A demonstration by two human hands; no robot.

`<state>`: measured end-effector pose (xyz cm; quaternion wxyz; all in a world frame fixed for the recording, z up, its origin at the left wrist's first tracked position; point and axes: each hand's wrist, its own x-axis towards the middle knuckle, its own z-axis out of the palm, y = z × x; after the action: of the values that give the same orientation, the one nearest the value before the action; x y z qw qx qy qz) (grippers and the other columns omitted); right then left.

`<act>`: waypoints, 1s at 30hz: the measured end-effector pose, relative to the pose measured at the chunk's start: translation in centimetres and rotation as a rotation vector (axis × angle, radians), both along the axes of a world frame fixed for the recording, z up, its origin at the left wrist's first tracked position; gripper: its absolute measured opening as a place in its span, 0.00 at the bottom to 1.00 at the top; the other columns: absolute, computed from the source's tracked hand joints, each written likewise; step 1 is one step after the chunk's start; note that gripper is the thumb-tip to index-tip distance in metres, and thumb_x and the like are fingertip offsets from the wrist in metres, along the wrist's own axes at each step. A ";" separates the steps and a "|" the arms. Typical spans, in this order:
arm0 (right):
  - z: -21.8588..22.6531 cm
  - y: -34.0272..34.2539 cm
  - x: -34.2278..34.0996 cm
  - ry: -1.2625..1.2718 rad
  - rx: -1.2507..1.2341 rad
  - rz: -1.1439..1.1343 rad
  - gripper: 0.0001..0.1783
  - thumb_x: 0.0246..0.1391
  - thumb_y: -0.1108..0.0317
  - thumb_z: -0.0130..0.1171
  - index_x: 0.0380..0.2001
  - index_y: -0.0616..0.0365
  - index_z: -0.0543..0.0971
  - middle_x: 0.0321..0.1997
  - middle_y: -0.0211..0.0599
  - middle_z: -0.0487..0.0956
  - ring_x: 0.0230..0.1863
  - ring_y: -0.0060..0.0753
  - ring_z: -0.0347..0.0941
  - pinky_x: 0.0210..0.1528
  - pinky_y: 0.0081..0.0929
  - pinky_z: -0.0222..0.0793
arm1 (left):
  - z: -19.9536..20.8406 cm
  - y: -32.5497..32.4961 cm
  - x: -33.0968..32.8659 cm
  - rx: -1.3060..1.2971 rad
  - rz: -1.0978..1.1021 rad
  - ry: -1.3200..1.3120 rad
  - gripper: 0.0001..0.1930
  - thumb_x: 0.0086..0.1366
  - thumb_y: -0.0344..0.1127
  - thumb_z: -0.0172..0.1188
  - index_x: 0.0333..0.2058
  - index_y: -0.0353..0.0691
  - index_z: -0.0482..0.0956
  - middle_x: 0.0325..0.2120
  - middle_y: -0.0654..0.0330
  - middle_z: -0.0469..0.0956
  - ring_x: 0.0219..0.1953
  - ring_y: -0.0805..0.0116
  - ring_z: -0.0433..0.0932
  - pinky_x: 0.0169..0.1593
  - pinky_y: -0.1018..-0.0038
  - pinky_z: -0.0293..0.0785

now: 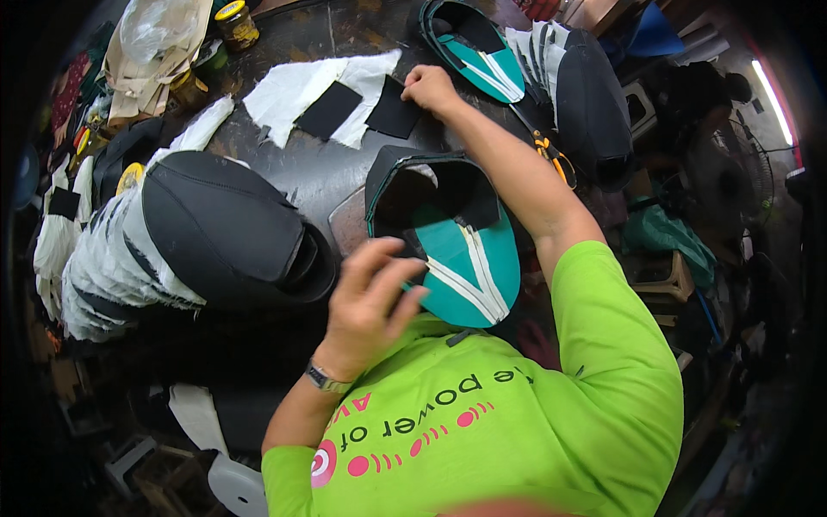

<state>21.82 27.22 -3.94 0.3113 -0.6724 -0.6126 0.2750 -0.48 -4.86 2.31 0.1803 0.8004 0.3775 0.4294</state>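
Close in front of me lies a shoe upper, teal inside with white strips in a V and a black collar. My left hand, with a watch on its wrist, is over its left edge, fingers curved and apart, slightly blurred. Whether the fingertips touch the upper I cannot tell. Farther off, my right hand pinches the upper right corner of a black square patch. That patch lies partly on white fabric. To its left is a second black square patch, flat on the same fabric.
A long stack of black uppers with white lining fills the left side. Another teal upper and a second stack stand far right, with orange-handled scissors beside them. A yellow-lidded jar stands at the back.
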 end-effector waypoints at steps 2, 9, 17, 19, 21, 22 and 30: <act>0.7 -0.5 0.2 0.362 0.008 0.012 0.13 0.39 0.79 0.74 0.30 0.56 0.82 0.27 0.25 0.77 0.27 0.23 0.71 0.30 0.26 0.69 | -0.1 -0.2 1.8 -0.022 -0.292 0.067 0.22 0.58 0.35 0.73 0.52 0.41 0.81 0.60 0.47 0.71 0.58 0.50 0.75 0.59 0.58 0.74; 5.2 -1.3 4.2 0.527 0.611 0.064 0.19 0.47 0.83 0.66 0.45 0.58 0.81 0.36 0.32 0.81 0.38 0.25 0.79 0.41 0.24 0.79 | -2.4 3.3 5.5 -0.057 -0.202 0.708 0.38 0.65 0.61 0.60 0.69 0.50 0.66 0.70 0.54 0.64 0.71 0.38 0.59 0.72 0.38 0.48; 7.6 -4.0 11.4 0.200 0.599 0.115 0.24 0.48 0.80 0.66 0.51 0.57 0.82 0.44 0.34 0.84 0.43 0.26 0.81 0.44 0.23 0.81 | 4.5 7.4 4.3 -0.058 -0.250 0.068 0.07 0.68 0.35 0.65 0.40 0.37 0.84 0.34 0.53 0.83 0.33 0.59 0.84 0.35 0.69 0.78; 7.4 -4.7 11.1 0.242 0.637 0.133 0.24 0.48 0.81 0.66 0.51 0.57 0.81 0.44 0.33 0.84 0.43 0.26 0.81 0.44 0.23 0.81 | 6.6 10.3 4.9 0.028 -0.034 0.012 0.10 0.69 0.41 0.63 0.38 0.40 0.85 0.34 0.51 0.82 0.35 0.50 0.83 0.38 0.62 0.78; 8.2 -6.1 10.5 0.379 0.581 0.083 0.21 0.49 0.80 0.65 0.49 0.58 0.82 0.42 0.31 0.83 0.44 0.24 0.80 0.45 0.22 0.79 | 8.4 12.4 5.2 0.199 0.103 0.047 0.14 0.69 0.39 0.64 0.47 0.38 0.83 0.45 0.48 0.81 0.41 0.49 0.83 0.45 0.62 0.79; 9.0 -7.1 9.8 0.374 0.704 0.069 0.26 0.45 0.82 0.65 0.52 0.62 0.78 0.42 0.39 0.82 0.43 0.33 0.80 0.46 0.29 0.76 | 9.1 12.7 5.3 0.270 0.097 0.026 0.15 0.68 0.39 0.65 0.49 0.38 0.83 0.47 0.48 0.81 0.43 0.49 0.83 0.47 0.62 0.79; 20.7 -25.4 9.6 -0.082 0.439 0.718 0.18 0.42 0.82 0.62 0.41 0.65 0.83 0.36 0.38 0.84 0.40 0.32 0.82 0.46 0.26 0.76 | 11.3 4.7 5.1 0.502 0.101 0.106 0.37 0.45 0.43 0.80 0.57 0.42 0.79 0.54 0.53 0.78 0.58 0.53 0.77 0.69 0.54 0.59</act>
<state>31.42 1.83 16.73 0.3070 -0.3443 -0.8640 0.2019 4.60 -0.16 13.63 -0.0658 0.8216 0.3075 0.4755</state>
